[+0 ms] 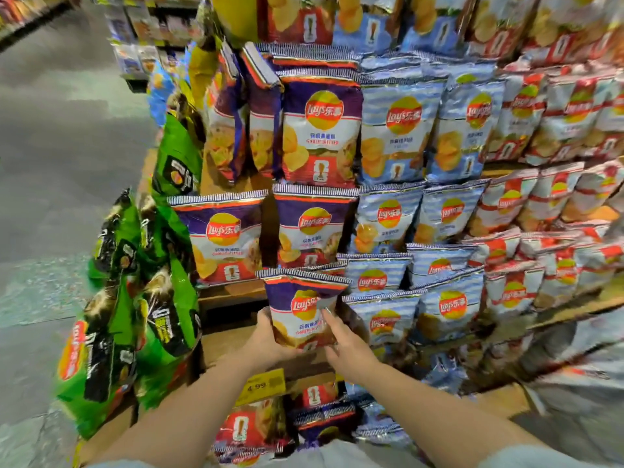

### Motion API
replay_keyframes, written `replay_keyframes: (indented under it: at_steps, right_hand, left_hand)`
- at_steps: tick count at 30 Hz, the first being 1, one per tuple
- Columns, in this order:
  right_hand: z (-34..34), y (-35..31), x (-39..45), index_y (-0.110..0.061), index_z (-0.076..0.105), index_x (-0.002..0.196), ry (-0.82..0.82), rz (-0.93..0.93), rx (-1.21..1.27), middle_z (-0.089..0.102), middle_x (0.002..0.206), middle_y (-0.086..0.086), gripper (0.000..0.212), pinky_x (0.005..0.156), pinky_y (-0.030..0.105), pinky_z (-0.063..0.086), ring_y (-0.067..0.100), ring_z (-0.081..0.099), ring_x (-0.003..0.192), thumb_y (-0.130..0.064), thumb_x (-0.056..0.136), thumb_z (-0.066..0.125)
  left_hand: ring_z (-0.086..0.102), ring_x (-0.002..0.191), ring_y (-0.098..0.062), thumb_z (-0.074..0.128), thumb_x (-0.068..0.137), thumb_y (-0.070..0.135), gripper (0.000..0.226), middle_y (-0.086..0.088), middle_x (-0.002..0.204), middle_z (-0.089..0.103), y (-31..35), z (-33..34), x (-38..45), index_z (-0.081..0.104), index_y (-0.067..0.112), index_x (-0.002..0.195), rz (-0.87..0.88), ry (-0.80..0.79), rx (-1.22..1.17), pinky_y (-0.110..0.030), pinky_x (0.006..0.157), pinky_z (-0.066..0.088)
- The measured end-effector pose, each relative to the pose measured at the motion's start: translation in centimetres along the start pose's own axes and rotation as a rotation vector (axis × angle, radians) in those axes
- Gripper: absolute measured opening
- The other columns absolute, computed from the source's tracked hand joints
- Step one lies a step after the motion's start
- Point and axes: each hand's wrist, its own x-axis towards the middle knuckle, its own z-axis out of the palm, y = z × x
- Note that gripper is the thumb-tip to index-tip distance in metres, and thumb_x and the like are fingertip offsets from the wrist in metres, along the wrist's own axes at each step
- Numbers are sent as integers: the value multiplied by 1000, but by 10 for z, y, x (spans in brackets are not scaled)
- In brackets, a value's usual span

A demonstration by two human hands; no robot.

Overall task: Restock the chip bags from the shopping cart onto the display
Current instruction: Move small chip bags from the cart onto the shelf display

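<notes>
Both bare forearms reach up from the bottom edge toward the tiered display. Left to right, findings as follows.

Glossy green-and-black chip bags [148, 298] hang down the display's left end, overlapping and tilted; they play no part in the present step.

Left hand [266, 336] cups the lower left edge of a purple, white and red foil chip bag [300, 309], fingers curled behind it and thumb on the front, so the grip is closed on the bag. The bag is held upright, label outward, evidently to match the facing of the stocked rows.

Right hand [344, 346] lies against the bag's lower right side; fingers look fairly straight and pressed to the foil, steadying more than clamping. How far the thumb wraps cannot be determined.

The held bag sits low in the purple column, just below two shelved purple bags [266, 234] and just beside the pale blue striped bags [381, 282] on its right. Brown shelf board [233, 292] shows to the left, suggesting an unfilled slot; judged, this is the intended place. A yellow price tag [261, 386] hangs on the ledge beneath the hands.

Further right, red-and-white bags [540, 271] fill the tiers, sorted by colour.

Purple and red bags [250, 430] lie below the wrists, probably stock waiting in the cart, though the cart itself is not discernible.
</notes>
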Motion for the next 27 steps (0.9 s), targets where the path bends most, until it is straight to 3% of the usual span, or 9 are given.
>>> replay_keyframes:
  at_steps: [2, 5, 8, 9, 12, 17, 20, 24, 27]
  right_hand:
    - [4, 0, 3, -34, 9, 152, 3, 56, 24, 37, 147, -5, 67, 87, 29, 42, 11, 51, 102, -18, 99, 46]
    - [6, 2, 4, -31, 6, 153, -11, 120, 62, 54, 127, 9, 66, 59, 13, 33, 1, 37, 76, -20, 100, 45]
    - [10, 1, 1, -27, 6, 152, 16, 129, 45, 49, 136, 19, 65, 77, 32, 49, 23, 58, 102, -18, 100, 44]
    - [12, 1, 0, -27, 6, 152, 23, 126, 35, 51, 134, 18, 66, 80, 36, 49, 25, 60, 100, -18, 100, 44]
    - [18, 4, -2, -30, 1, 152, -4, 148, 34, 56, 128, 14, 69, 60, 32, 42, 17, 55, 69, -21, 100, 44]
    - [18, 5, -4, -15, 32, 144, 31, 176, -47, 43, 139, 7, 47, 86, 29, 46, 21, 53, 109, -24, 100, 45]
    - [16, 4, -6, -15, 40, 140, 114, 188, -60, 45, 136, 6, 42, 96, 31, 45, 22, 49, 120, -26, 100, 45]
    - [16, 4, -9, -15, 43, 140, 232, 81, -165, 46, 134, 3, 40, 104, 31, 37, 20, 41, 125, -24, 101, 40]
    - [20, 3, -16, -10, 54, 129, 351, -138, -258, 56, 121, 7, 34, 100, 33, 41, 23, 47, 116, -13, 95, 49]
  left_hand:
    - [48, 121, -18, 88, 61, 8, 109, 0, 120, 46, -7, 2, 4, 13, 9, 139, -2, 5, 27, -27, 94, 41]
    - [51, 110, -13, 89, 62, 13, 101, -2, 121, 52, -12, 6, 3, 23, 8, 138, -30, -7, 52, -19, 85, 40]
    - [48, 98, -10, 84, 69, 9, 84, -8, 126, 56, -12, 9, -1, 29, 8, 133, -19, -41, 94, -10, 70, 37]
    - [48, 98, -11, 82, 69, 3, 80, -12, 127, 56, -15, 9, 2, 31, 9, 131, 0, -36, 97, -9, 67, 38]
    - [52, 106, -16, 81, 68, -2, 73, -16, 126, 55, -18, 10, 2, 29, 18, 115, -5, 2, 76, -19, 77, 44]
    - [59, 104, -19, 82, 69, 6, 64, -4, 110, 60, -25, 9, -2, 36, 19, 112, 4, 105, 3, -20, 75, 43]
    - [52, 105, -10, 80, 73, 6, 79, 2, 115, 53, -17, 7, -12, 31, 13, 135, 61, 120, -66, -6, 70, 45]
    - [43, 126, -16, 85, 67, 20, 101, -5, 143, 35, -17, 6, -18, 22, 20, 145, 107, 284, -29, -29, 99, 41]
    - [43, 124, -18, 88, 63, 28, 91, -6, 135, 36, -18, 10, -23, 35, 13, 136, 156, 401, 65, -32, 100, 39]
